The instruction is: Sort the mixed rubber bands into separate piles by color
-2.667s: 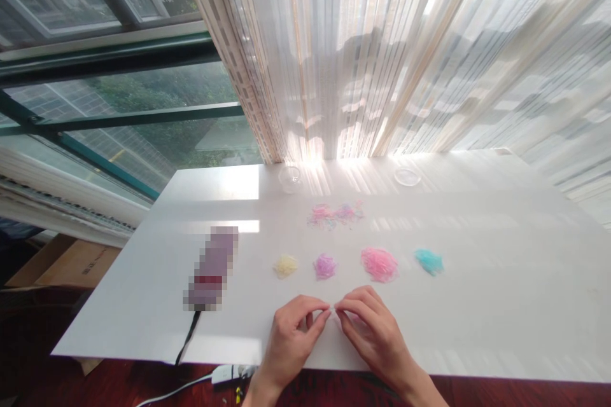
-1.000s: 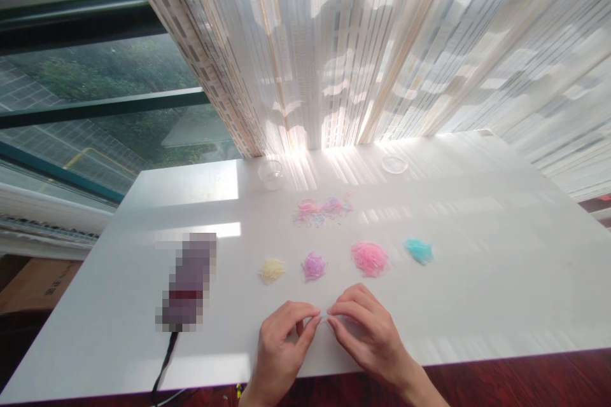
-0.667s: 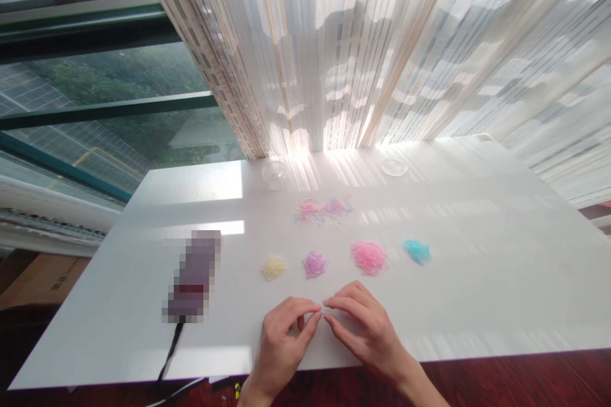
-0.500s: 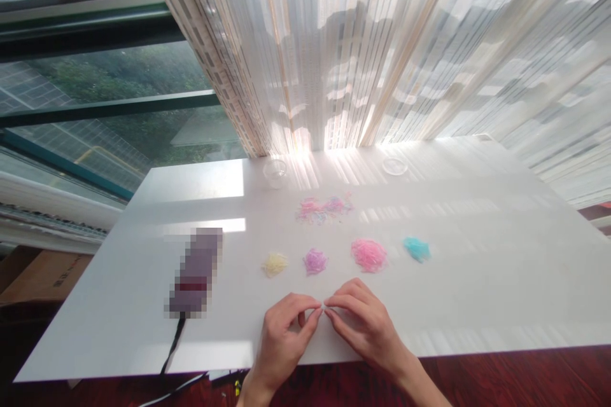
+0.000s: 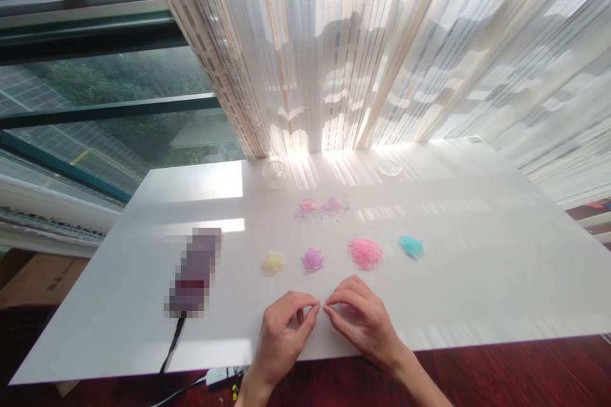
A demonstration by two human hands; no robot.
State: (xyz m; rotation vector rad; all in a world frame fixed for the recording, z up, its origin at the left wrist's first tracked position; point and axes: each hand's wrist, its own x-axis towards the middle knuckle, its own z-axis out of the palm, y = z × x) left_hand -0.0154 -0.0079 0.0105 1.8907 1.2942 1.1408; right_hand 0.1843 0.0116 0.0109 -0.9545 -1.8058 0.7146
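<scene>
Both hands arch above the white table (image 5: 477,254), thumb and forefinger of each pinched together, the left hand (image 5: 282,331) and right hand (image 5: 366,321) nearly tip to tip. Whatever they grasp is too tiny to make out. From the fingertips, the yellow pile (image 5: 273,262) lies toward ten o'clock, the purple pile (image 5: 313,259) near twelve, pink pile (image 5: 365,253) at one, turquoise pile (image 5: 411,247) at two. Pixelation obscures the purple object (image 5: 195,272); the frame's bottom edge crops both forearms.
</scene>
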